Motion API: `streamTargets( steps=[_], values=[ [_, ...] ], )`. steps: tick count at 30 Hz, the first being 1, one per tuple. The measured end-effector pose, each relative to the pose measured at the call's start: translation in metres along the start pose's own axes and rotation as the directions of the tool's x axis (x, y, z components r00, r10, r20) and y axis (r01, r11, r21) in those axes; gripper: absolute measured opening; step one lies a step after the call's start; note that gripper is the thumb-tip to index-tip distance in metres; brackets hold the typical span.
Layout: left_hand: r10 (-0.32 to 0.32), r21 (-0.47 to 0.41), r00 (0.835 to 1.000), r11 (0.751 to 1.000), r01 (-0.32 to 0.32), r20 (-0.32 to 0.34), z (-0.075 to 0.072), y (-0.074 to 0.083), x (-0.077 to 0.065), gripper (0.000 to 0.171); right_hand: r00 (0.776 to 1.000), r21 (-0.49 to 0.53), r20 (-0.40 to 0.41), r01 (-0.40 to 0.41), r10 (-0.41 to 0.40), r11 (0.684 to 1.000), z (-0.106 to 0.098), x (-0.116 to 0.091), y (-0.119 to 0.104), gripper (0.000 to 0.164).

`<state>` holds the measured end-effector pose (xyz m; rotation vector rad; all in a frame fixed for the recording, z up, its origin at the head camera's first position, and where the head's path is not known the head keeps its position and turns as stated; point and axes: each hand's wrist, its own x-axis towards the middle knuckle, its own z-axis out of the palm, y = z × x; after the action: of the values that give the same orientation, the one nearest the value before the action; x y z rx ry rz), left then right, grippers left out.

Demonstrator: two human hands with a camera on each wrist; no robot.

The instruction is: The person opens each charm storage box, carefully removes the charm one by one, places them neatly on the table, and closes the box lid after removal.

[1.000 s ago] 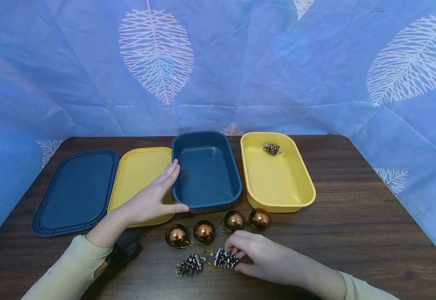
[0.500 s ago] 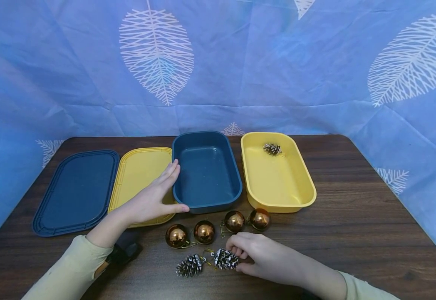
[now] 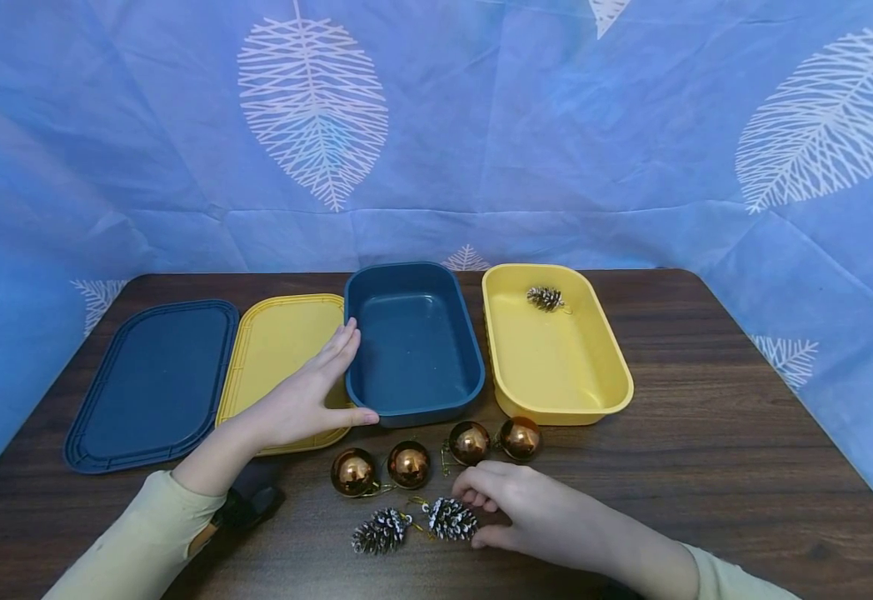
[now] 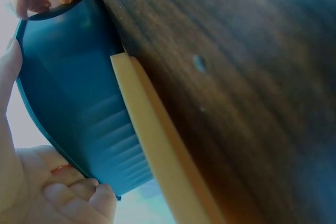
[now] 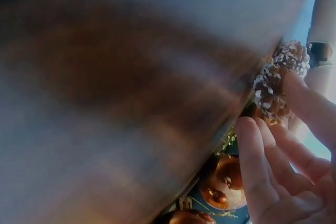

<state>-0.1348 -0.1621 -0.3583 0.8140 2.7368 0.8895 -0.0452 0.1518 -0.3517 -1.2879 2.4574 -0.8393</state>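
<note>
The left hand (image 3: 301, 400) is spread, its thumb apart from the fingers, and it touches the blue box (image 3: 414, 354) at the left side and near left corner, beside the yellow lid (image 3: 286, 333). The right hand (image 3: 519, 510) has its fingers loosely bent and its thumb apart from them, at the right end of a white-tipped pine cone (image 3: 451, 519) on the dark table (image 3: 721, 450), but I cannot tell whether they touch it. A second pine cone (image 3: 380, 532) lies just to the left, a third pine cone (image 3: 545, 298) is inside the yellow box (image 3: 556, 358), and four copper-coloured balls (image 3: 409, 464) lie between the boxes and the two near cones.
</note>
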Motion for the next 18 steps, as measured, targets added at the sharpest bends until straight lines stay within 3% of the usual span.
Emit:
streamTargets(
  steps=[8, 12, 18],
  values=[
    [-0.006, -0.006, 1.000, 1.000, 0.006, 0.000, -0.001, 0.001, 0.000, 0.111, 0.995, -0.026, 0.032, -0.090, 0.091, 0.996, -0.029, -0.002, -0.012, 0.040],
    [-0.004, -0.003, 1.000, 1.000, 0.004, 0.001, -0.001, 0.000, 0.000, 0.111, 0.990, -0.113, -0.092, -0.115, 0.105, 0.987, -0.059, -0.002, -0.013, 0.038],
    [-0.004, -0.011, 1.000, 1.000, 0.005, 0.003, 0.000, -0.001, 0.000, 0.111, 0.943, -0.191, -0.236, -0.281, 0.234, 0.940, -0.112, 0.001, 0.014, 0.034]
  ],
)
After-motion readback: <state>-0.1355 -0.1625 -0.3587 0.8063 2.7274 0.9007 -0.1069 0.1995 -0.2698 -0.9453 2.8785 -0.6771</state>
